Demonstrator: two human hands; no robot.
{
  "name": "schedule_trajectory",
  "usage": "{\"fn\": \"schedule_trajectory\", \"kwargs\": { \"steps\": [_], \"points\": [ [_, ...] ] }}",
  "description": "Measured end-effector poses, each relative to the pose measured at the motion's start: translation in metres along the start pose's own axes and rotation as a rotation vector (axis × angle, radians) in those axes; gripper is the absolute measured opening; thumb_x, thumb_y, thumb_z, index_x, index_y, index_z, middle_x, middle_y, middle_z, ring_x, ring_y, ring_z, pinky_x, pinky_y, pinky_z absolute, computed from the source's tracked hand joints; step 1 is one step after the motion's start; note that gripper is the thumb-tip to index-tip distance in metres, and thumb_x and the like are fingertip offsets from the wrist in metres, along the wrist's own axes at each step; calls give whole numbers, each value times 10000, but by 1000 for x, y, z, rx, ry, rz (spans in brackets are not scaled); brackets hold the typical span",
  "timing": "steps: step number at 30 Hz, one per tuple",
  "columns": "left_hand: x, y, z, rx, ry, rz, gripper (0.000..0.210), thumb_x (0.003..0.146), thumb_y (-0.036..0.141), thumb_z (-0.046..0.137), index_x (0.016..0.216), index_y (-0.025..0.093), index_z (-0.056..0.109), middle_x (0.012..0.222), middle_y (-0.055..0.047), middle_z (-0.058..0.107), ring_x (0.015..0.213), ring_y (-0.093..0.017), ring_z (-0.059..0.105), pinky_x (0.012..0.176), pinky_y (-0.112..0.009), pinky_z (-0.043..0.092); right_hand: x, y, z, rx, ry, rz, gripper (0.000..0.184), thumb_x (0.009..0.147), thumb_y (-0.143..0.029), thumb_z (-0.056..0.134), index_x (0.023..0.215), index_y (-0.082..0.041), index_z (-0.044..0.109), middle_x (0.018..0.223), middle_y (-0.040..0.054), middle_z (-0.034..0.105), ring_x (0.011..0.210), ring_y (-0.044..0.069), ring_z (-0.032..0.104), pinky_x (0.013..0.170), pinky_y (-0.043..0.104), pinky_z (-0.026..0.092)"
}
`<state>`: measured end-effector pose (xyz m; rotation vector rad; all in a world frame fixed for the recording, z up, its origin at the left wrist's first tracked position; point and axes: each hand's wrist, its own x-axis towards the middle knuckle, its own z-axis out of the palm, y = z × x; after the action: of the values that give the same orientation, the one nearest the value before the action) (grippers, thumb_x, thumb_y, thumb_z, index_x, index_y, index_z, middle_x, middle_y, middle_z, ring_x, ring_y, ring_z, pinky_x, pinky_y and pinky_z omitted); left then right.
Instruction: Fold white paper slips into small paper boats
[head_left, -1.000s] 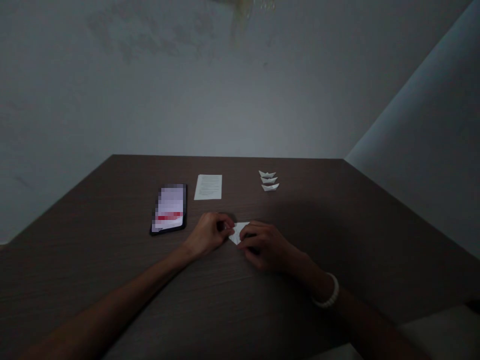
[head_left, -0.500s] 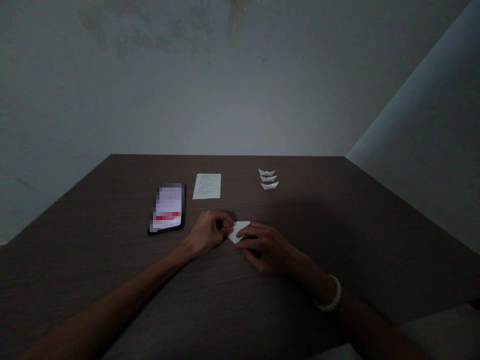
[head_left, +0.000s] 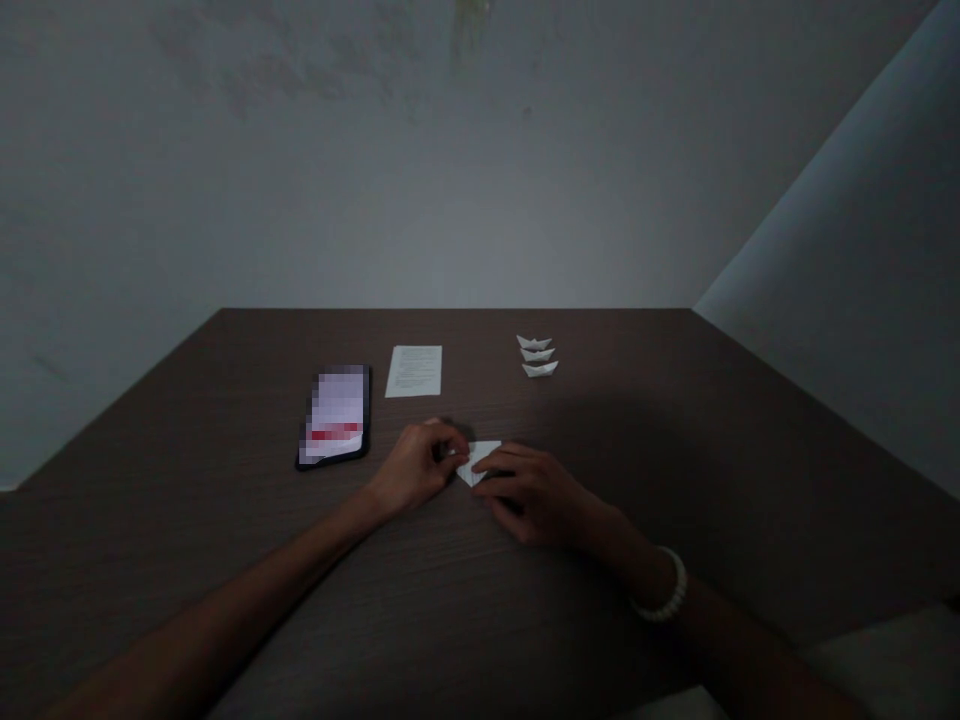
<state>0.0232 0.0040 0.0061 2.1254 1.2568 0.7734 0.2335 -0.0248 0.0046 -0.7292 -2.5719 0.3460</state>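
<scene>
Two hands at a small piece of folded paper (head_left: pixel 474 466) on a dark table (head_left: pixel 390 620).
The left hand (head_left: pixel 417 463) pinches the paper's left corner between thumb and fingers; the right hand (head_left: pixel 536 497) lays its fingers over the right side, though whether its thumb grips from beneath cannot be told. The paper, point toward the wearer, lies nearer than three paper boats (head_left: pixel 540 370) in a row, a printed sheet (head_left: pixel 415 371) and, farther left, a phone (head_left: pixel 336 415). A pale bracelet (head_left: pixel 674 592) circles the right wrist.

3 paper boats (head_left: pixel 538 355) | 1 folded paper (head_left: pixel 479 454) | 1 paper stack (head_left: pixel 415 371) | 1 phone (head_left: pixel 335 415) | 2 hands (head_left: pixel 414 466) (head_left: pixel 538 495)
</scene>
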Motion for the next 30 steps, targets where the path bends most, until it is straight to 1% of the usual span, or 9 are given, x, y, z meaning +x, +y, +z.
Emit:
{"fn": "schedule_trajectory", "kwargs": {
  "steps": [3, 8, 14, 19, 25, 30],
  "points": [
    [1, 1, 1, 20, -1, -26, 58, 737, 142, 626, 744, 153, 682, 749, -32, 628, 676, -148, 553, 638, -267, 413, 0, 0, 1, -1, 1, -5, 178, 836, -133, 544, 949, -191, 669, 1071, 52, 647, 994, 180, 567, 880, 322, 477],
    [1, 1, 1, 38, -7, -28, 81, 726, 127, 616, 751, 152, 688, 771, -34, 639, 679, -144, 566, 644, -261, 421, 0, -1, 0, 2, -10, 10, 216, 832, -129, 548, 1009, -197, 651, 1072, 56, 641, 1003, 184, 558, 860, 324, 482],
    [1, 0, 1, 23, -5, -14, 89, 734, 126, 611, 755, 158, 691, 770, -35, 642, 667, -141, 569, 620, -248, 424, 2, -6, -1, 0, -36, 13, 273, 825, -114, 530, 1072, -185, 622, 1059, 74, 620, 1003, 198, 538, 872, 348, 470],
    [1, -1, 1, 13, -10, -19, 92, 715, 119, 609, 751, 154, 686, 767, -36, 653, 687, -149, 580, 640, -256, 426, 4, -8, 1, -9, -43, 22, 308, 816, -122, 530, 1113, -171, 593, 1078, 90, 592, 1022, 213, 516, 880, 363, 461],
    [3, -3, 1, -3, -39, -51, 85, 706, 159, 605, 732, 146, 684, 721, -32, 652, 655, -145, 570, 608, -252, 412, 4, -11, 1, -24, -50, 27, 341, 813, -131, 517, 1147, -159, 575, 1087, 99, 574, 1026, 221, 504, 888, 371, 458],
    [3, 0, 0, -35, -45, -40, 93, 714, 185, 596, 734, 145, 677, 723, -26, 654, 650, -134, 569, 611, -245, 417, 4, -12, 1, -38, -59, 24, 372, 813, -132, 517, 1183, -156, 554, 1121, 110, 566, 1051, 233, 492, 905, 396, 447]
  ]
}}
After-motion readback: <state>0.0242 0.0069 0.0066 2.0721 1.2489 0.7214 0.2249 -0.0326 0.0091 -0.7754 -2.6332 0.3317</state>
